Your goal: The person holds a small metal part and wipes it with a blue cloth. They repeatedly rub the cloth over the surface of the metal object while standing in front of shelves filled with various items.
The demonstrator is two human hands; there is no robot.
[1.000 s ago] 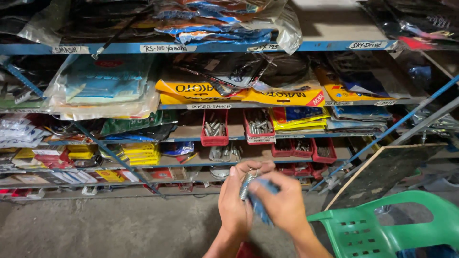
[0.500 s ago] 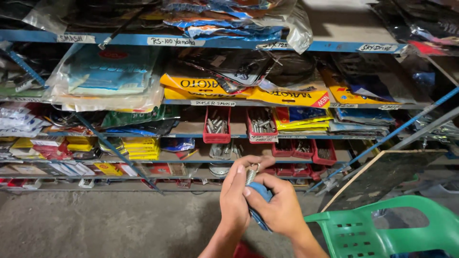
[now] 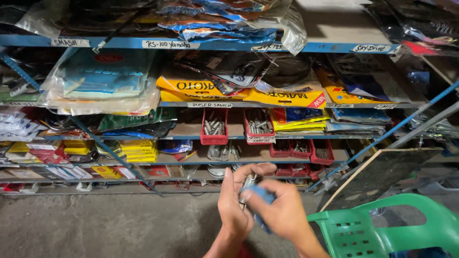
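A metal spring (image 3: 248, 182) is gripped by the left hand (image 3: 235, 205), while a blue cloth (image 3: 260, 203) is clasped against it by the right hand (image 3: 282, 212).

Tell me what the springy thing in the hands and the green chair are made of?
The coiled spring part in the left hand looks like bare metal: silvery grey with a dull shine. The blue thing the right hand presses on it looks soft, maybe cloth; blur leaves that open. The green chair seems moulded plastic: smooth, glossy, with punched slots.
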